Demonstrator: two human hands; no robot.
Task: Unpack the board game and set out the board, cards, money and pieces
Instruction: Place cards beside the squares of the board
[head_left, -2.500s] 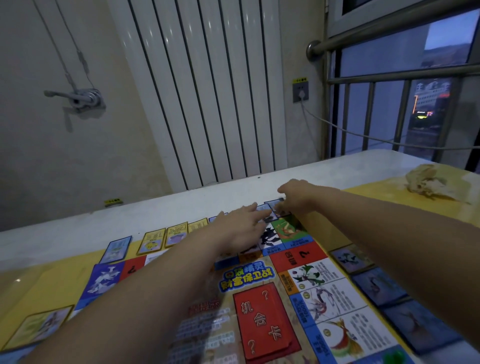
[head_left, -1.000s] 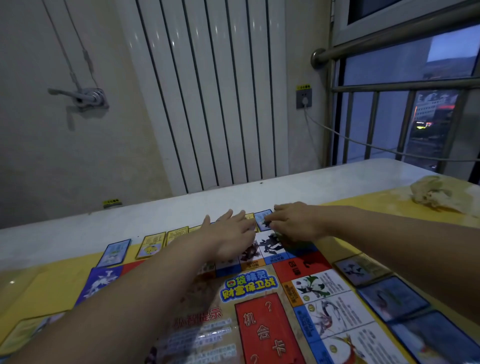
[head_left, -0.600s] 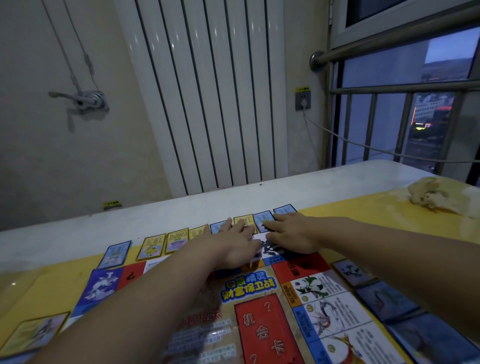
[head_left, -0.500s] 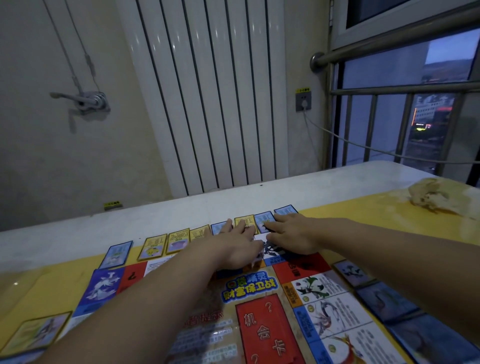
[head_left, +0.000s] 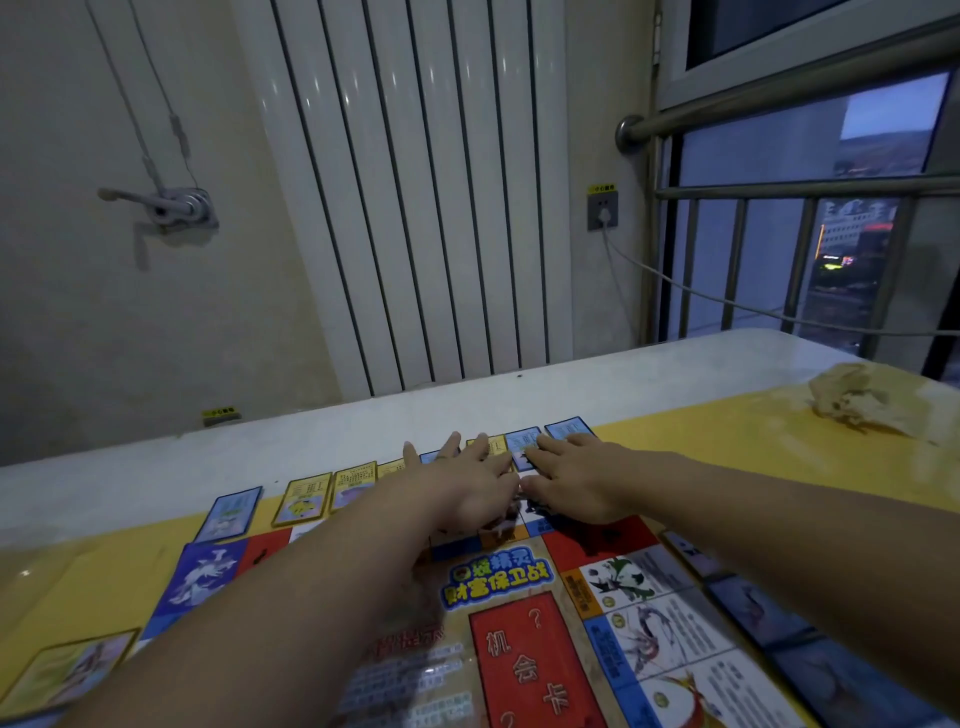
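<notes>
The colourful game board (head_left: 498, 582) lies flat on the yellow table (head_left: 727, 447), with a red card stack (head_left: 524, 665) in its middle. A row of small cards (head_left: 304, 499) runs along the board's far edge, and more blue cards (head_left: 758, 613) line its right side. My left hand (head_left: 462, 483) lies flat with straight fingers over the far edge of the board, its fingertips on the yellow cards. Beside it, my right hand (head_left: 576, 478) rests palm down, its fingertips touching a blue card (head_left: 522, 441) in the row.
A crumpled pale bag (head_left: 857, 397) lies at the table's far right. A white ledge (head_left: 363, 431) runs behind the table, below a ribbed radiator (head_left: 415, 197). A window with metal bars (head_left: 805, 218) is on the right.
Both hands drew back from the far right corner, leaving another blue card at the right end of the row. They now lie side by side on the cards.
</notes>
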